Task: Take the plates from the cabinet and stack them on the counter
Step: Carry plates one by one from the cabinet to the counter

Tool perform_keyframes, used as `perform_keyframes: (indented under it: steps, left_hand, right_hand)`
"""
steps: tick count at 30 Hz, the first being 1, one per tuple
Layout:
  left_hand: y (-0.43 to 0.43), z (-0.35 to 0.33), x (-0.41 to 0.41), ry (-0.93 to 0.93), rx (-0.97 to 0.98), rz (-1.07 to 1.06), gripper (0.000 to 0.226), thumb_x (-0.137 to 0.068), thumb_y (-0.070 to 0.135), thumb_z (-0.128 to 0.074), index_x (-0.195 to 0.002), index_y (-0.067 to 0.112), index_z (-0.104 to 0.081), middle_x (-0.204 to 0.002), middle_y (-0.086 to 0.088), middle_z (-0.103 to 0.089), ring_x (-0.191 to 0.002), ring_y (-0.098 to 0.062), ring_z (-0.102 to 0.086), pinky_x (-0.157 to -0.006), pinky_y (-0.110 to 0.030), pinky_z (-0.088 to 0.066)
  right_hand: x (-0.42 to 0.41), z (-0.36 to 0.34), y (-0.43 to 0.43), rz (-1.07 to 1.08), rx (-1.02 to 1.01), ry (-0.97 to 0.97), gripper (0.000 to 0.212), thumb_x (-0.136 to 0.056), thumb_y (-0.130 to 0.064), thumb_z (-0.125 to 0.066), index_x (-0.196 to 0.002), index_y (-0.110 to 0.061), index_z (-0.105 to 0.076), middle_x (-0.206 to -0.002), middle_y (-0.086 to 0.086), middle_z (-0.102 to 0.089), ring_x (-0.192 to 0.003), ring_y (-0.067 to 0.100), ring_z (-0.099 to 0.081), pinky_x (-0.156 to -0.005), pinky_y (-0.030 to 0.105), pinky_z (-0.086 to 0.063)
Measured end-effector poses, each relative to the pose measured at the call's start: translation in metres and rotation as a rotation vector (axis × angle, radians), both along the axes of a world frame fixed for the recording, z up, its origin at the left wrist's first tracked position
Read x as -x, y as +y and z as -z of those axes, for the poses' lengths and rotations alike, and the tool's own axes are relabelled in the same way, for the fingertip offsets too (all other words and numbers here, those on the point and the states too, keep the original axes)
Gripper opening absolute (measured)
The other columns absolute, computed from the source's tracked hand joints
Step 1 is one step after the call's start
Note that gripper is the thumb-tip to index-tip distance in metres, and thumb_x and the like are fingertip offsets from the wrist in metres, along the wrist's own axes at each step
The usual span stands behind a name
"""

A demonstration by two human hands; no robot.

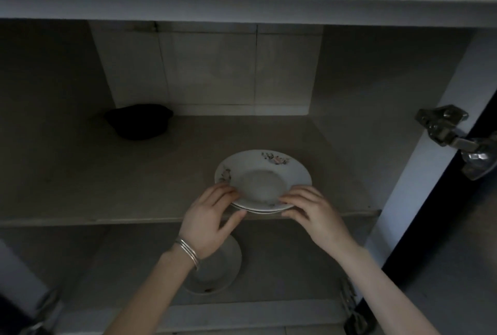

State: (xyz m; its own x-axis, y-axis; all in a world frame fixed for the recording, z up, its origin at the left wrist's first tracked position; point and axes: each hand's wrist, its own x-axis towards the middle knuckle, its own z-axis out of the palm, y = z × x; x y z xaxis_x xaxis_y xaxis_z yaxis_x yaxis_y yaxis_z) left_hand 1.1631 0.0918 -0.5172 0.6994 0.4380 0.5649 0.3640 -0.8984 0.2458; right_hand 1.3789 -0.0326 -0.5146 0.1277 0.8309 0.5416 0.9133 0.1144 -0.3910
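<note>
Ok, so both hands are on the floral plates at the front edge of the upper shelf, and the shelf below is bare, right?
Not quite. The lower shelf is not bare: another plate sits there, partly hidden behind the left wrist. The rest holds: the left hand and right hand grip the floral plates at the front edge of the upper shelf, as the head view shows.

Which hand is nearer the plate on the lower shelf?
Left. The left hand sits directly above the lower plate; the right hand is farther right, on the upper plates.
</note>
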Motion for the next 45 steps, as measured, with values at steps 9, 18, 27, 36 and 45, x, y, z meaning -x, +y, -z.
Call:
perform_keyframes:
  steps: [9,18,27,36,45]
  left_hand:
    - [0.032,-0.017,-0.026,0.022,0.315,-0.113,0.083,-0.07,0.062,-0.031,-0.134,0.011,-0.044,-0.146,-0.01,-0.035,-0.136,-0.023,-0.026,-0.108,-0.021,-0.016]
    - [0.047,-0.027,-0.044,-0.02,0.681,-0.202,0.07,-0.076,0.016,-0.07,-0.137,0.008,-0.036,-0.14,-0.011,-0.042,-0.125,-0.027,-0.043,-0.091,-0.018,-0.035]
    - [0.022,-0.02,-0.037,-0.327,0.834,-0.128,0.079,-0.042,0.035,-0.068,-0.117,0.017,-0.051,-0.109,-0.003,-0.062,-0.1,-0.02,-0.059,-0.079,-0.022,-0.042]
    - [-0.026,0.003,-0.016,-0.726,0.91,-0.129,0.076,-0.068,-0.011,-0.071,-0.13,0.019,-0.038,-0.118,0.004,-0.053,-0.104,-0.008,-0.055,-0.075,-0.013,-0.049]
    - [-0.091,-0.047,0.036,-0.818,0.962,-0.331,0.056,-0.065,0.011,-0.066,-0.117,0.022,-0.049,-0.104,0.026,-0.06,-0.095,0.009,-0.058,-0.072,-0.007,-0.046]
  right_hand:
    - [-0.019,-0.011,0.01,0.007,0.259,0.165,0.067,-0.085,-0.053,-0.044,-0.138,-0.013,-0.037,-0.153,0.001,-0.012,-0.141,0.01,0.001,-0.114,0.027,-0.002]
    - [-0.023,-0.025,0.037,0.159,0.286,0.515,0.064,-0.081,-0.016,-0.068,-0.137,-0.014,-0.037,-0.136,0.003,-0.044,-0.129,0.018,-0.038,-0.096,0.021,-0.03]
    - [-0.013,-0.018,0.031,0.069,0.132,0.764,0.063,-0.072,0.007,-0.067,-0.111,-0.039,-0.047,-0.111,-0.01,-0.059,-0.109,0.01,-0.054,-0.084,0.02,-0.042]
    - [0.03,0.002,-0.009,0.142,0.004,0.815,0.08,-0.072,0.009,-0.068,-0.136,-0.024,-0.032,-0.124,-0.011,-0.05,-0.118,0.004,-0.046,-0.096,0.018,-0.041]
    - [0.1,-0.048,-0.063,0.337,-0.037,0.965,0.069,-0.07,0.011,-0.066,-0.112,-0.04,-0.048,-0.113,-0.019,-0.053,-0.104,0.001,-0.053,-0.089,0.038,-0.05]
